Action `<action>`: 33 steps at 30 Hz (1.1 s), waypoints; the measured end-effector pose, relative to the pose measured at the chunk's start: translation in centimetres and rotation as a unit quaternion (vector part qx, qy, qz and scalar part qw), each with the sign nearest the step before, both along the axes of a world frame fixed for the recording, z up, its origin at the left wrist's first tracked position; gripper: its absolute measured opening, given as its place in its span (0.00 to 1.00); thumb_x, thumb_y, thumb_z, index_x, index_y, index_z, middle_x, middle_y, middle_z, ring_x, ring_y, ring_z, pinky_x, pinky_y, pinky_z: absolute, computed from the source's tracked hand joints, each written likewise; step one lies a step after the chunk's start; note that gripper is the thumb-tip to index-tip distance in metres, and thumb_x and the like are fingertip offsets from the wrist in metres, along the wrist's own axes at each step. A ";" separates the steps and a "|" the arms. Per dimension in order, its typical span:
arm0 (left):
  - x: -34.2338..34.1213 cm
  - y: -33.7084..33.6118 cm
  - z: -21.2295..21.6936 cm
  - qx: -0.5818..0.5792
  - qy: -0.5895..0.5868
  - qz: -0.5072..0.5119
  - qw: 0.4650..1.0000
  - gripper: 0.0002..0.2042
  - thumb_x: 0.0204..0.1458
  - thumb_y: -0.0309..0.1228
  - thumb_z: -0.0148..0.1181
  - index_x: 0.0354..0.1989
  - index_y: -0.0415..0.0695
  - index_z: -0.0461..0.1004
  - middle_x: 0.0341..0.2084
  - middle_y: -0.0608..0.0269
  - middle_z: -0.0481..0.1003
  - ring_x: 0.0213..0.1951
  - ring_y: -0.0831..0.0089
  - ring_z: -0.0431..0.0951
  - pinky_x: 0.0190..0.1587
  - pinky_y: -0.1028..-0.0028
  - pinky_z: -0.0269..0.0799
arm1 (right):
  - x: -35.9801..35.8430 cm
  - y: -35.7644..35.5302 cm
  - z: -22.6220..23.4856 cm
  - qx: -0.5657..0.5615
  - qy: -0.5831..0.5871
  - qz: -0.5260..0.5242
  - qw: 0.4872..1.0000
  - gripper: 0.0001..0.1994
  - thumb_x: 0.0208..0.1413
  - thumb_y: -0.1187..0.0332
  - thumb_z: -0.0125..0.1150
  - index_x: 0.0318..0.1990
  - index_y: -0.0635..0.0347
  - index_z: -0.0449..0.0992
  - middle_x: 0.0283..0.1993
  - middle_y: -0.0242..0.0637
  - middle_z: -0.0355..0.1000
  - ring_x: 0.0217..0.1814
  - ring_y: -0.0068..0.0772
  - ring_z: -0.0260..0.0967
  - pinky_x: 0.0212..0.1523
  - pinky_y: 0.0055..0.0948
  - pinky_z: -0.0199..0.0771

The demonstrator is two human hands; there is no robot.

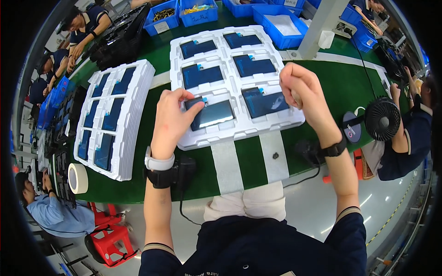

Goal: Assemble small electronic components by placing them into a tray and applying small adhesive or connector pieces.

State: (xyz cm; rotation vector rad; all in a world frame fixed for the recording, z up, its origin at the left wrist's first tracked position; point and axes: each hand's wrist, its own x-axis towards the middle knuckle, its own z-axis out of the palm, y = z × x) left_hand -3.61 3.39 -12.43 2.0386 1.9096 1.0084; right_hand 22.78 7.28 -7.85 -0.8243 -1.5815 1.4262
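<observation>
- A seated worker's left hand (pixel 171 120) pinches the near-left corner of a dark, glossy flat panel (pixel 212 114), thumb and fingers closed on its edge, apparently to steady it in its pocket.
- The panel lies in the near-left pocket of a white foam tray (pixel 230 135) on a green work surface (pixel 350 87); five more dark panels fill the tray's other pockets, each in its own moulded recess, which seems meant to keep them apart.
- The right hand (pixel 300 89) is held raised over the tray's right edge, curled into a fist; whether it grips something small cannot be told from here.
- Both wrists carry black straps, and a pale band sits beside the strap on the left wrist.
- To the left, well apart from the hands, a stack of white foam trays (pixel 131 138) holds more dark panels; a roll of tape (pixel 78 178) lies at the near edge beside it.
- A small black desk fan (pixel 382 118) stands to the right, near a round disc, with a cable running along the bench.
- Blue plastic bins (pixel 282 20) line the far side, and a white post (pixel 321 20) rises behind the tray.
- Other people work at both sides; nothing stands between the hands and the tray.
</observation>
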 end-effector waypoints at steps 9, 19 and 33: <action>0.1 0.3 -0.5 -0.012 0.011 -0.010 1.000 0.12 0.33 0.33 0.67 0.25 0.42 0.73 0.22 0.60 0.68 0.27 0.71 0.68 0.30 0.74 0.64 | 3.6 -6.0 0.4 0.151 -0.322 0.015 0.934 0.06 0.48 0.73 0.52 0.24 0.66 0.65 0.17 0.35 0.57 0.19 0.24 0.53 0.21 0.22 0.55; -0.1 0.7 -0.3 -0.049 -0.111 -0.057 0.991 0.11 0.38 0.29 0.62 0.31 0.39 0.73 0.27 0.58 0.72 0.32 0.72 0.72 0.36 0.77 0.66 | 3.0 -7.4 -3.1 0.114 -0.408 0.099 0.900 0.06 0.47 0.70 0.53 0.24 0.63 0.67 0.19 0.40 0.64 0.21 0.39 0.62 0.23 0.31 0.61; 1.1 -0.4 2.9 -0.206 -0.470 -0.274 0.813 0.17 0.51 0.30 0.51 0.48 0.36 0.65 0.42 0.54 0.71 0.44 0.71 0.72 0.48 0.76 0.65 | 2.9 -8.1 -4.0 0.301 -0.523 0.062 0.795 0.07 0.44 0.67 0.55 0.25 0.59 0.64 0.19 0.35 0.66 0.20 0.37 0.66 0.19 0.32 0.64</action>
